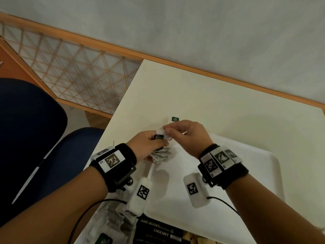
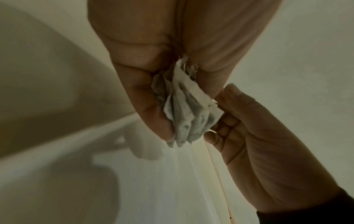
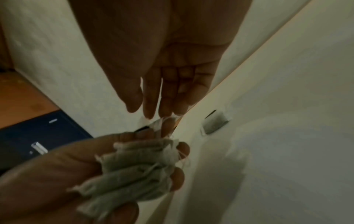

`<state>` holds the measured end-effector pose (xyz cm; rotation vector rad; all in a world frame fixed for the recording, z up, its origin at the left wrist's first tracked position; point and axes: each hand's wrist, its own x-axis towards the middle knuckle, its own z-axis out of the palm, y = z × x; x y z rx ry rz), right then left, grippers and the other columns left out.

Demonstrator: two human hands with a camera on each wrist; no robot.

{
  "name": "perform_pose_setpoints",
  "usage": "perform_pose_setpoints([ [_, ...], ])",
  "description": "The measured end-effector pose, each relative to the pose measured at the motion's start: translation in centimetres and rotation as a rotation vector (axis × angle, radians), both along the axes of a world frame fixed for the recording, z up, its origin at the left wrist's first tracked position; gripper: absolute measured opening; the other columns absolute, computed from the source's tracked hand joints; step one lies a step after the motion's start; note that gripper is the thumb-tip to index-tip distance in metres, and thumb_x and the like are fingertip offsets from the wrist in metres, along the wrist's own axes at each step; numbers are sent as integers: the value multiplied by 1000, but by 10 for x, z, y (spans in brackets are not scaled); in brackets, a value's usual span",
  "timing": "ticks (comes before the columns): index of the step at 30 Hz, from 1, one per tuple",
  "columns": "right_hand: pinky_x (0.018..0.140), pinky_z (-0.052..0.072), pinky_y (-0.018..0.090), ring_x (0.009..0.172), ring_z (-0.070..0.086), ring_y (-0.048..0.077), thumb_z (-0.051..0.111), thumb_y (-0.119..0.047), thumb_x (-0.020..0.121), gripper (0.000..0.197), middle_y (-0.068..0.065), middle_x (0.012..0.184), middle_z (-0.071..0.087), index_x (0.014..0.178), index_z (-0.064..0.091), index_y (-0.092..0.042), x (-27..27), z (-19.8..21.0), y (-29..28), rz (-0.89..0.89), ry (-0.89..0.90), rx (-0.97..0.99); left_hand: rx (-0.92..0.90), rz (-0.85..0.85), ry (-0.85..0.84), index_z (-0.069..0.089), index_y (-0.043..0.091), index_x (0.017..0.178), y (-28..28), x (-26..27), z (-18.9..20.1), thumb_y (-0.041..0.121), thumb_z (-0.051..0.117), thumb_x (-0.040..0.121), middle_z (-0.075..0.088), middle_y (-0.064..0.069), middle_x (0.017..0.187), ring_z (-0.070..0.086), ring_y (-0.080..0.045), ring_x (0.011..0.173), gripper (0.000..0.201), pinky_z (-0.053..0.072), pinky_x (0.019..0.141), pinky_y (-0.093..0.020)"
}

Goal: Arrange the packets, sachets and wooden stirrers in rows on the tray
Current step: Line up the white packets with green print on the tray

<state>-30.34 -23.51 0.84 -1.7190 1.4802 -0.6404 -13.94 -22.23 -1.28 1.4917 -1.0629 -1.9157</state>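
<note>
My left hand [image 1: 158, 141] grips a crumpled bundle of tea bag sachets [image 1: 162, 154], one with a green and black tag [image 1: 158, 137]. The left wrist view shows the bundle [image 2: 187, 109] squeezed between thumb and fingers. My right hand [image 1: 167, 132] meets it from the right and pinches the white top of one sachet [image 3: 159, 121] at the edge of the bundle [image 3: 134, 171]. Both hands hover over the far left part of the white tray [image 1: 255, 166]. A single sachet with a green tag [image 1: 175, 118] lies flat just beyond the hands, and shows in the right wrist view as the lone sachet [image 3: 214, 122].
Black packets marked CHOCMET [image 1: 161, 231] lie at the near edge, with more sachets [image 1: 112, 224] to their left and wooden stirrers [image 1: 198, 239] to their right. The cream table [image 1: 193, 88] runs to the wall. A blue chair [image 1: 35, 138] stands at the left.
</note>
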Motion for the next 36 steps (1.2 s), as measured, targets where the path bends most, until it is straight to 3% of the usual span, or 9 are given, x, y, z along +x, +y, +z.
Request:
perform_pose_setpoints([
  [5, 81, 48, 23, 88, 62, 9, 74, -31, 80, 27, -15, 91, 62, 105, 69, -23, 4, 0, 10, 7, 104, 57, -13, -56, -9, 63, 9, 93, 5, -5, 2, -3, 59, 86, 61, -8, 70, 59, -14, 53, 14, 49, 49, -22],
  [9, 68, 42, 11, 73, 59, -3, 74, -24, 79, 11, -17, 76, 64, 78, 65, -29, -2, 1, 7, -83, -48, 31, 18, -24, 34, 63, 13, 106, 7, -6, 3, -4, 57, 88, 64, -4, 85, 61, -11, 55, 25, 47, 46, -19],
  [13, 69, 46, 12, 69, 62, -1, 73, -20, 81, 7, -9, 75, 71, 80, 70, -26, -14, 9, -4, -192, -179, 33, 87, 50, 135, 60, 16, 114, 8, 0, 1, -3, 54, 91, 63, -7, 107, 63, -15, 68, 30, 51, 50, -24],
  [16, 69, 41, 4, 73, 58, -5, 65, -20, 87, 13, -12, 83, 68, 95, 72, -27, -28, 12, -13, -121, 28, -65, 97, 84, 158, 63, 18, 109, 8, 7, 2, -2, 52, 92, 63, -8, 107, 61, -18, 71, 28, 52, 51, -25],
  [19, 74, 41, 11, 87, 59, 5, 58, -17, 90, 22, -10, 96, 68, 105, 72, -26, -40, 11, -21, -79, 192, -88, 104, 101, 179, 63, 17, 109, 7, 13, 5, -1, 52, 93, 63, -7, 103, 61, -14, 63, 27, 48, 46, -21],
  [22, 78, 49, 22, 88, 63, 14, 58, -17, 90, 21, -5, 92, 71, 102, 73, -27, -48, 7, -24, -53, 240, 27, 109, 118, 193, 63, 17, 110, 4, 17, 4, 2, 55, 91, 64, -5, 100, 60, -14, 63, 26, 47, 46, -20],
  [26, 72, 46, 15, 87, 63, 12, 61, -18, 89, 18, -7, 87, 71, 95, 72, -30, -51, -2, -31, -42, 230, 110, 123, 147, 215, 62, 17, 109, -2, 18, 3, 1, 55, 90, 65, -4, 99, 57, -18, 71, 26, 47, 46, -21],
  [31, 79, 51, 31, 87, 63, 18, 60, -20, 88, 17, -5, 84, 68, 95, 72, -30, -54, -15, -47, -128, 312, 130, 130, 154, 243, 61, 15, 111, -6, 16, -1, -5, 52, 89, 65, -4, 97, 61, -17, 71, 31, 48, 47, -22],
  [36, 83, 52, 33, 89, 63, 18, 58, -20, 90, 20, -4, 88, 70, 103, 72, -27, -56, -19, -53, -178, 296, 98, 130, 170, 257, 62, 13, 112, -9, 13, -6, -7, 53, 88, 66, -5, 98, 63, -19, 74, 32, 50, 49, -24],
])
